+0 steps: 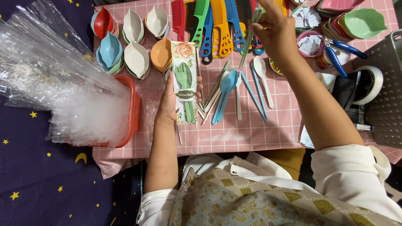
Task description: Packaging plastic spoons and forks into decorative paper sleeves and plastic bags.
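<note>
- Head view: the left hand [168, 104] is closed around a clear packet [185, 83] with a flowered card and a green fork and spoon inside; the fingers wrap its left edge and the thumb lies behind it.
- The packet stands lengthwise on the pink checked desk [247, 129], just right of the bowls and just left of the loose cutlery.
- The right hand [274, 29] is raised over the row of combs [217, 25], its fingers pinched on a thin green stick-like piece [250, 39] that slants down toward the desk; whether it is a comb handle or a utensil cannot be told.
- Loose spoons, forks and chopsticks [238, 90] in blue, white and green fan out on the desk between the two hands.
- Leaf-shaped bowls [136, 58] in red, blue, white and orange sit in stacks at the upper left of the desk.
- A red plastic basket [133, 109] at the desk's left edge holds a sheaf of clear cellophane bags [54, 71] that spills out to the left.
- At the right lie blue-handled pliers [341, 52], a roll of clear tape [370, 83] and stacked pastel bowls [362, 21], beside a grey perforated crate [387, 92].
</note>
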